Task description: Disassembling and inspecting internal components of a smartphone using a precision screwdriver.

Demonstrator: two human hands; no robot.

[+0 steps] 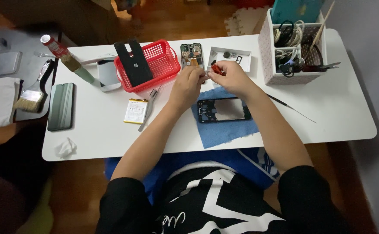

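- The left hand [188,82] and the right hand [229,74] are meeting just above the blue cloth [224,128] on the white table [328,112].
- The right hand's fingers are pinching a small red tool [216,68].
- The left hand's fingers are squeezing together by the tool's tip; what they are holding is too tiny to tell.
- An open phone frame [222,109] is lying on the cloth, near both hands.
- A red basket [163,58] is sitting just to the left.
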